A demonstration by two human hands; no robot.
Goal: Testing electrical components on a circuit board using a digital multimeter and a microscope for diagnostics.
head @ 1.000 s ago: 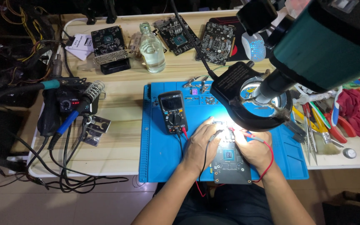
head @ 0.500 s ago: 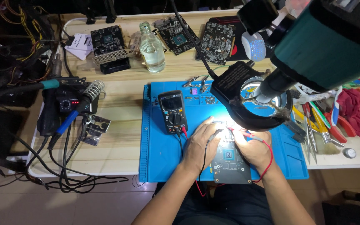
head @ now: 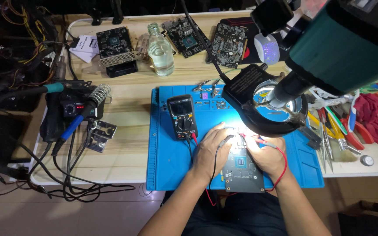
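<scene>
Nothing has shifted: both hands, left (head: 211,150) and right (head: 265,153), stay pinching multimeter probes onto the circuit board (head: 243,171) lying lengthwise between them.

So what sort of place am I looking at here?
Most likely an electronics repair bench. A multimeter sits on a blue work mat, both hands (left hand, right hand) hold probes to a circuit board, and a soldering station stands nearby.
</scene>
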